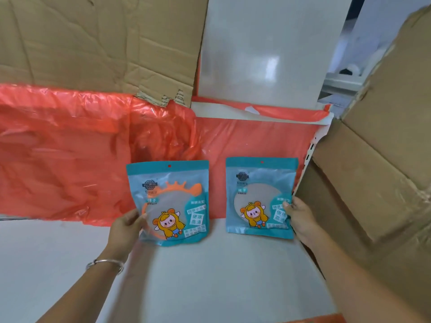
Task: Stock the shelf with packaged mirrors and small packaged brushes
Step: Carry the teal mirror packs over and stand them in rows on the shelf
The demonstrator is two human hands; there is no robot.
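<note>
Orange-rimmed mirror pkg (171,201) on white shelf (210,276), left hand (127,226) pinching its lower-left edge. Plain mirror pkg (260,198) beside it, right hand (300,217) gripping its right edge. Red plastic sheet (58,148) behind both.

right hand (299,216) partly hidden behind right mirror packet (260,197), small print (278,226) blurred

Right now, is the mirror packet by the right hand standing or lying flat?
Standing: the mirror packet rests its bottom edge on the shelf, hang hole uppermost, right hand holding its side.
</note>
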